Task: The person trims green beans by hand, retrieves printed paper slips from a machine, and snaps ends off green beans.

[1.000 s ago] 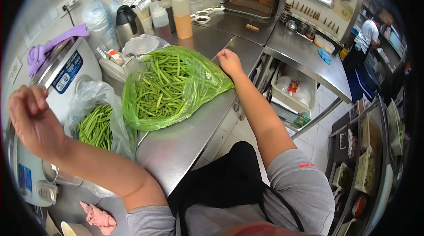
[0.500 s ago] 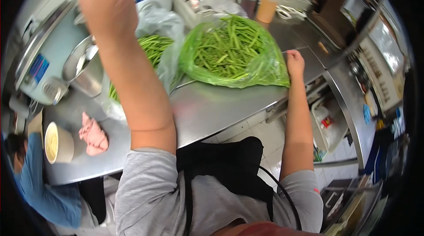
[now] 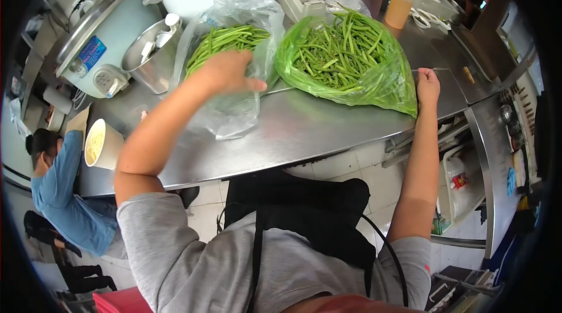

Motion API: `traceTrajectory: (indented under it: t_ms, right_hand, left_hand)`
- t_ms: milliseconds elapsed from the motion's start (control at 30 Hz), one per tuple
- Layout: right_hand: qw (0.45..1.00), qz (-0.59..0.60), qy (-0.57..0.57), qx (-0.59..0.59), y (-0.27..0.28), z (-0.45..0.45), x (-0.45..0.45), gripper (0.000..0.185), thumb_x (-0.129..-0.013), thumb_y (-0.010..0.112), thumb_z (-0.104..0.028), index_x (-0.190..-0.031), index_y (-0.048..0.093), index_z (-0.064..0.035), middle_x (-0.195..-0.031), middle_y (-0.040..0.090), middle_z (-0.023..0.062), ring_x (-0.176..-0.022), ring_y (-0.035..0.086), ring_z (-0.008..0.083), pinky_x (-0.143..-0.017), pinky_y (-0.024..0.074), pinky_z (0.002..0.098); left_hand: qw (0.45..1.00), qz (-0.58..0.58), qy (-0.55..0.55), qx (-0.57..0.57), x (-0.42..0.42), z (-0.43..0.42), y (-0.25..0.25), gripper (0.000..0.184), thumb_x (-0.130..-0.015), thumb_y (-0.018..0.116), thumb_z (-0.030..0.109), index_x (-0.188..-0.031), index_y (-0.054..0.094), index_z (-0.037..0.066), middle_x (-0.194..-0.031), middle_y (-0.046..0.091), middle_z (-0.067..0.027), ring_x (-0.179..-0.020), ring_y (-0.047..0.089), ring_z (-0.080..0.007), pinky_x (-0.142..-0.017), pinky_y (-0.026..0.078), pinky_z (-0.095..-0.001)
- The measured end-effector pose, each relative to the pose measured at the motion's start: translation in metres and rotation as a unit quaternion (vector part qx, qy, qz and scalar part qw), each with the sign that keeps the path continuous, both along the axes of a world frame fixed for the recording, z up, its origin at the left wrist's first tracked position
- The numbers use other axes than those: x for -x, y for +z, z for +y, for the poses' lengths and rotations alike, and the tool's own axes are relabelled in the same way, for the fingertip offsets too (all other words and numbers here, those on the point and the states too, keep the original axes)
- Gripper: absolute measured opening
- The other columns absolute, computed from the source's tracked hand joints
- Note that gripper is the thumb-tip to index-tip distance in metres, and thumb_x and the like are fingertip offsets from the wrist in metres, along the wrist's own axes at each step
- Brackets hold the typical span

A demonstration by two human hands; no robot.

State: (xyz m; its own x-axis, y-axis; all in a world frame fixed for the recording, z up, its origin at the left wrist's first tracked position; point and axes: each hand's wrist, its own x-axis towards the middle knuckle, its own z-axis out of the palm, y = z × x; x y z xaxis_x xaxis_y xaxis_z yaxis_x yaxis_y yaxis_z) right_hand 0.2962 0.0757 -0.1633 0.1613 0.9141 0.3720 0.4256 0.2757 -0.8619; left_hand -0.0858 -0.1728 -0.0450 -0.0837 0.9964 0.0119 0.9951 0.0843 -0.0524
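In the head view, near the middle: left hand [image 3: 229,72], blurred, thumb spread well apart from the fingers, held over a clear plastic bag [image 3: 234,117] with a bunch of green beans [image 3: 234,38] showing in its mouth; cannot tell about contact with beans or plastic. Farther right, right hand [image 3: 428,86], fingers curled in tight, just beside the right edge of a light green plastic bag [image 3: 383,90]; cannot tell about any pinch on the plastic. Inside this wide-mouthed bag, a big heap of green beans [image 3: 339,43], some poking up past the rim. Both bags side by side on a steel counter [image 3: 333,125]. Behind the clear bag, a white rice cooker [image 3: 187,2] with a blue label; to its left, a metal pot [image 3: 157,76] with utensils leaning inside, then a second cooker [image 3: 114,55]. Behind the green bag, a bottle of orange liquid [image 3: 399,8]. Near the left elbow, a pale cup [image 3: 111,149] with yellow contents. At the counter's left end, a person in blue sleeves [image 3: 64,166], bent forward.
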Motion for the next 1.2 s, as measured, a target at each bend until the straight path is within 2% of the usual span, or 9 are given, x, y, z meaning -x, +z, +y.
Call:
traceTrajectory:
  t_ms: [167, 333, 433, 567, 700, 800, 900, 1000, 1200]
  right_hand:
    - [1.000, -0.001, 0.012, -0.024, -0.009, 0.008, -0.003, 0.015, -0.073, 0.049, -0.013, -0.081, 0.057, -0.0042, -0.064, 0.054, 0.0014, -0.056, 0.045, 0.0086, -0.055, 0.0374, 0.0225]
    - [1.000, -0.014, 0.008, -0.027, -0.009, 0.009, -0.006, 0.015, -0.073, 0.049, -0.013, -0.081, 0.057, -0.0037, -0.064, 0.053, 0.0019, -0.057, 0.046, 0.0088, -0.056, 0.0378, 0.0224]
    - [0.999, -0.009, 0.000, -0.038, -0.008, 0.007, -0.003, 0.015, -0.074, 0.048, -0.014, -0.081, 0.057, -0.0035, -0.063, 0.053, 0.0023, -0.056, 0.047, 0.0099, -0.056, 0.0385, 0.0232]
    - [0.999, -0.026, 0.003, -0.026, -0.011, 0.010, -0.006, 0.016, -0.073, 0.048, -0.014, -0.080, 0.057, -0.0039, -0.066, 0.056, 0.0060, -0.060, 0.051, 0.0129, -0.059, 0.0400, 0.0251]
    - [1.000, -0.023, -0.008, -0.015, -0.008, 0.007, -0.003, 0.016, -0.073, 0.048, -0.015, -0.080, 0.057, -0.0042, -0.064, 0.056, 0.0059, -0.059, 0.051, 0.0128, -0.058, 0.0403, 0.0253]
    - [0.999, -0.035, -0.021, -0.027, -0.004, 0.000, -0.001, 0.015, -0.073, 0.049, -0.016, -0.080, 0.058, -0.0054, -0.066, 0.058, 0.0072, -0.062, 0.055, 0.0151, -0.061, 0.0418, 0.0262]
    - [0.997, -0.049, -0.032, -0.044, 0.001, -0.007, 0.002, 0.014, -0.073, 0.049, -0.016, -0.079, 0.058, -0.0060, -0.068, 0.059, 0.0079, -0.064, 0.056, 0.0170, -0.062, 0.0422, 0.0275]
    - [0.999, -0.035, -0.034, -0.008, 0.002, -0.008, 0.003, 0.014, -0.073, 0.049, -0.017, -0.078, 0.058, -0.0072, -0.069, 0.059, 0.0081, -0.065, 0.056, 0.0179, -0.063, 0.0424, 0.0283]
    - [0.998, -0.049, -0.049, 0.006, 0.011, -0.015, 0.007, 0.015, -0.072, 0.048, -0.018, -0.079, 0.058, -0.0085, -0.072, 0.059, 0.0084, -0.068, 0.056, 0.0206, -0.063, 0.0424, 0.0301]
  left_hand:
    - [0.984, 0.004, -0.011, -0.180, 0.008, -0.005, -0.013, 0.018, -0.070, 0.054, 0.013, -0.085, 0.052, 0.005, -0.090, 0.048, -0.0166, -0.082, 0.050, -0.0336, -0.068, 0.042, -0.0396]
    - [0.941, -0.011, -0.022, -0.337, 0.017, 0.006, 0.045, 0.017, -0.069, 0.050, 0.005, -0.085, 0.050, 0.003, -0.090, 0.050, -0.0179, -0.077, 0.051, -0.0329, -0.065, 0.042, -0.0386]
    - [0.966, -0.032, -0.034, -0.252, 0.007, 0.001, 0.052, 0.015, -0.069, 0.050, 0.006, -0.084, 0.050, 0.002, -0.081, 0.052, -0.0172, -0.074, 0.051, -0.0329, -0.065, 0.041, -0.0376]
    - [0.997, -0.006, -0.053, 0.064, -0.022, -0.008, 0.064, 0.028, -0.071, 0.058, 0.023, -0.088, 0.051, 0.001, -0.077, 0.056, -0.0148, -0.074, 0.053, -0.0310, -0.065, 0.042, -0.0351]
    - [0.964, -0.071, -0.096, -0.237, -0.031, 0.029, 0.074, 0.033, -0.069, 0.059, 0.032, -0.089, 0.056, 0.005, -0.084, 0.057, -0.0152, -0.080, 0.054, -0.0295, -0.069, 0.043, -0.0371]
    - [0.937, -0.188, -0.207, -0.209, -0.059, 0.062, 0.079, 0.023, -0.073, 0.056, 0.020, -0.088, 0.054, 0.002, -0.081, 0.057, -0.0116, -0.073, 0.054, -0.0268, -0.065, 0.043, -0.0322]
    - [0.917, -0.138, -0.340, -0.156, -0.092, 0.091, 0.061, 0.016, -0.074, 0.053, 0.013, -0.087, 0.055, 0.004, -0.082, 0.055, -0.0118, -0.074, 0.054, -0.0265, -0.066, 0.043, -0.0331]
    - [0.917, -0.091, -0.384, -0.058, -0.121, 0.104, 0.043, 0.022, -0.072, 0.053, 0.012, -0.093, 0.054, 0.006, -0.090, 0.053, -0.0116, -0.083, 0.051, -0.0265, -0.073, 0.041, -0.0344]
    - [0.897, -0.021, -0.420, -0.138, -0.136, 0.122, 0.007, 0.051, -0.063, 0.058, 0.016, -0.112, 0.043, 0.012, -0.113, 0.038, -0.0143, -0.102, 0.038, -0.0324, -0.085, 0.035, -0.0377]
